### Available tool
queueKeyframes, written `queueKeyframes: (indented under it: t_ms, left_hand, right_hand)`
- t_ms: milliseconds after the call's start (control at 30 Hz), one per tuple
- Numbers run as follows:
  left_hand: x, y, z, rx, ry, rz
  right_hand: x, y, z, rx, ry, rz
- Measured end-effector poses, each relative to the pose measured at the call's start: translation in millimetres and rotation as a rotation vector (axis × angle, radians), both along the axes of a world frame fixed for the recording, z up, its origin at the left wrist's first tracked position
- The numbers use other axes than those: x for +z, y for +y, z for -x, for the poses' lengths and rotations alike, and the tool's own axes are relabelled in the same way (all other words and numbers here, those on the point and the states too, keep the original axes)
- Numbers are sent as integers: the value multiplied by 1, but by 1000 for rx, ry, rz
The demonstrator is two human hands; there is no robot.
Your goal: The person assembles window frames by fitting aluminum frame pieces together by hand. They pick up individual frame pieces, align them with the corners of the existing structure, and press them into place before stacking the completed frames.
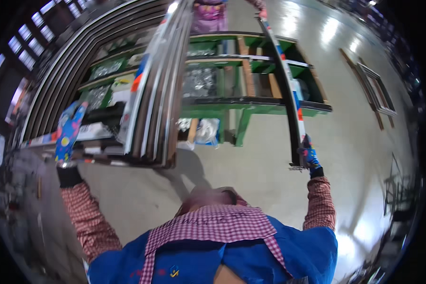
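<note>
My left hand (68,132), in a blue patterned glove, lies at the near left corner of a stack of dark window or door frames (158,104). Its fingers stretch forward along the stack and look apart. On the right, my other gloved hand, my right hand (311,155), is closed around the near end of a long dark profile bar (288,90) with white, blue and orange film along it. A co-worker's hand (262,13) is at the bar's far end. The bar slants across the right part of a green workbench.
The green workbench (265,105) has open compartments with bagged parts (199,81) and wooden dividers. Another person in a pink apron (210,16) stands at its far side. A small frame (376,89) lies on wooden strips (359,85) on the floor at right.
</note>
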State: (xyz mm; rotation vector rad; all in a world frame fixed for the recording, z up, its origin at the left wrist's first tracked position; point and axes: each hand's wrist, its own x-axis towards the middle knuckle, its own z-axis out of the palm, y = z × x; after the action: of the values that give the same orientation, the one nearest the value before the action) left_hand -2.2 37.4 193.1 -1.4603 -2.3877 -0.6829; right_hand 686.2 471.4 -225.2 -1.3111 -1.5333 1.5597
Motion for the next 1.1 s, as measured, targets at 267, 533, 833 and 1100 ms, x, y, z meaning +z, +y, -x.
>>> queueKeyframes:
  t_ms: [267,533,833,1100]
  left_hand:
    - [-9,-2,4,79,-229,-158]
    - [4,-26,-24,-288,111,83]
    - [-14,-25,-28,-139,237,43]
    - [-16,-23,-22,-151,292,-14]
  right_hand:
    - [173,-118,251,351,0,-635]
    - [317,-164,439,555,267,-1192]
    - [359,-229,510,412,363,-874]
    - [372,-242,506,311,154,-839]
